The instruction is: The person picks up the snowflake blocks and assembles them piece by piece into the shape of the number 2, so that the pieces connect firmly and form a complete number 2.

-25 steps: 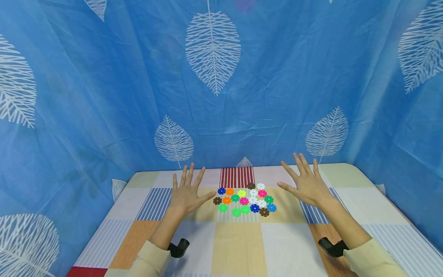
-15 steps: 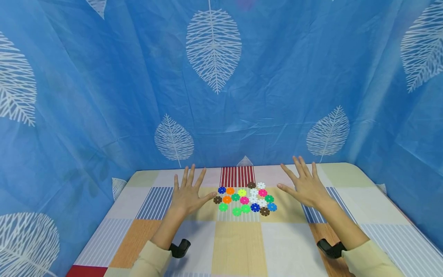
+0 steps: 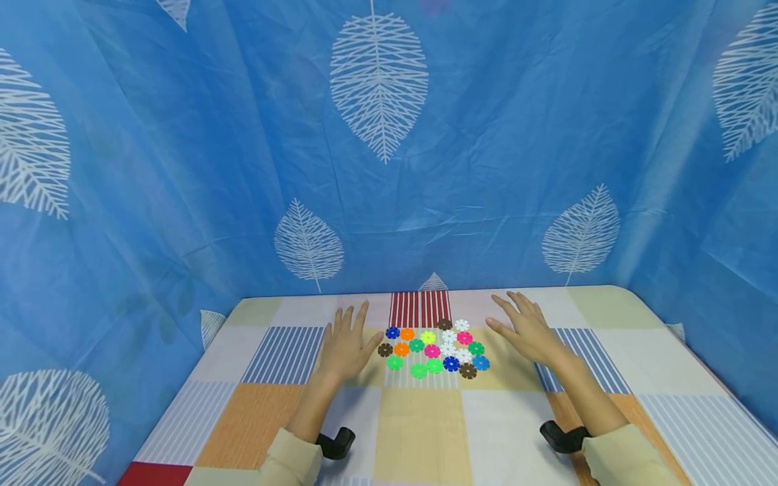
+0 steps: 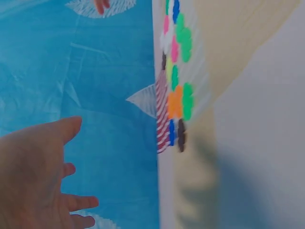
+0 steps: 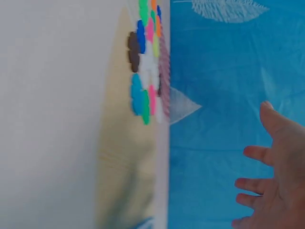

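Observation:
Several flat, notched plastic discs lie together on the patchwork tablecloth [image 3: 419, 425], among them a yellow disc [image 3: 428, 337], an orange disc [image 3: 402, 349], a light blue disc [image 3: 481, 363] and white ones. The left hand [image 3: 345, 347] hovers over the cloth just left of the group, fingers extended and thumb toward a dark brown disc [image 3: 385, 349]. On the other side the right hand [image 3: 527, 332] hovers with fingers spread, its thumb pointing toward the discs. Both hands hold nothing. In the right wrist view, a brown disc [image 5: 134, 51] lies at the near edge of the group.
Behind and beside the table hangs a blue curtain [image 3: 486, 135] with white leaf prints. A black wrist mount [image 3: 336, 443] sits on the left wrist and another black mount [image 3: 564, 437] on the right, below pale sleeves.
Both hands have moved inward and lower toward the discs, and their fingers are less widely spread. The discs stay where they lay; the head view has shifted slightly.

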A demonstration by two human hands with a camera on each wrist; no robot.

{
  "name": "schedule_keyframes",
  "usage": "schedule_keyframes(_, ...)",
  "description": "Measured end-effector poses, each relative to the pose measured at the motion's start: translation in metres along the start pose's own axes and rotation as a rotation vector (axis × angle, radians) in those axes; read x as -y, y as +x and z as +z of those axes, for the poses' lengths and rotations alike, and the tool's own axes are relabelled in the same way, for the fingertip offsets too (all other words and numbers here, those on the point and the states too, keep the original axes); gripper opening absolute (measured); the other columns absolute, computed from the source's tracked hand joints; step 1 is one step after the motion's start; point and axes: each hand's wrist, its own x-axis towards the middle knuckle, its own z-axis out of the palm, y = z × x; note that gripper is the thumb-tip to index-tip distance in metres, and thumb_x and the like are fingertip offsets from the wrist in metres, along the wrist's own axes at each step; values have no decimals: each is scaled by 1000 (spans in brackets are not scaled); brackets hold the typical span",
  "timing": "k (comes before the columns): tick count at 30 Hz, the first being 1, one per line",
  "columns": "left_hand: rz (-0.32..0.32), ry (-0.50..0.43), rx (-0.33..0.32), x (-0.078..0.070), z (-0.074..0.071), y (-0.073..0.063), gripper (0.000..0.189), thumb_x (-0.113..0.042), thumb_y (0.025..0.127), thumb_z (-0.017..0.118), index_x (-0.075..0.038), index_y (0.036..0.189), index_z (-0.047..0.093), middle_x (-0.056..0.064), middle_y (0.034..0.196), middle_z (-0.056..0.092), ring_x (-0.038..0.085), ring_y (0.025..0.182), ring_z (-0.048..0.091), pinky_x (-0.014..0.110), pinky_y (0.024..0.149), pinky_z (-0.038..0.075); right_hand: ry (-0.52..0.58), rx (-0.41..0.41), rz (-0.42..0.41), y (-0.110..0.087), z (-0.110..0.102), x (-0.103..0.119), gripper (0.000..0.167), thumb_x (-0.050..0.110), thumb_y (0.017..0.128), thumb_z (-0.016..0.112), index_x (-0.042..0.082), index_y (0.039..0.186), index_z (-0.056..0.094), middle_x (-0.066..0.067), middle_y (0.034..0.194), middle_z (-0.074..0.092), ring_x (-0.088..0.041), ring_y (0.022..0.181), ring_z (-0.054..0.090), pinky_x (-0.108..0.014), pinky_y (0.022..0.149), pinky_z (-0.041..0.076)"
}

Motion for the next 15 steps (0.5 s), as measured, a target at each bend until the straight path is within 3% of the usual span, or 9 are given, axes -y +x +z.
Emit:
schedule_keyframes(9, -93, -264, -87, 0, 36, 2, 59, -33, 92, 55, -2, 139, 36, 26, 131, 42, 43, 117, 43, 56, 93, 37, 140, -118, 6, -2, 39, -9, 46, 27, 88, 63, -2, 123, 55, -24, 119, 55, -42, 112, 46, -58, 94, 33)
schedule_keyframes(15, -150, -365, -168, 0, 56, 1, 45, -26, 90, 59, -2, 127, 50, 17, 111, 54, 33, 100, 54, 46, 82, 46, 229, -152, 51, -4, 57, -12, 38, 20, 84, 68, -2, 114, 61, -13, 92, 62, -29, 86, 57, -46, 75, 47)
